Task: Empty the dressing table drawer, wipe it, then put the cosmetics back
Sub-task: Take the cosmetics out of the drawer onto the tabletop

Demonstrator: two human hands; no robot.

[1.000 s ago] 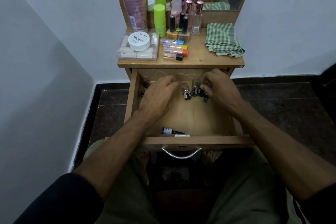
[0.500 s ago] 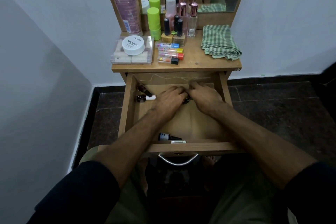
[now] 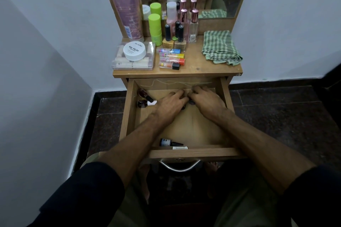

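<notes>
Head camera looks down on the open drawer (image 3: 129,116) of a wooden dressing table (image 3: 203,68), and this drawer serves as the landmark. Both hands are inside it, near its back wall. The left hand (image 3: 170,106) and the right hand (image 3: 207,100) lie side by side with fingers bent downward over some small dark bottles (image 3: 191,102), which are almost fully hidden; whether the fingers pinch them or only cover them cannot be told. At the back left corner of the drawer lie two dark red nail polish bottles (image 3: 145,96), just beside the left hand. Against the front wall of the drawer lies a small black bottle (image 3: 168,143) on its side, with a white flat thing (image 3: 180,147) touching the front wall. Above the drawer, on the table top, stand a green tube (image 3: 155,28), perfume bottles (image 3: 193,26), a clear box (image 3: 133,61) with a white round jar (image 3: 134,50) on it, four coloured lip balm sticks (image 3: 171,59), and at the right a folded green checked cloth (image 3: 220,48).
</notes>
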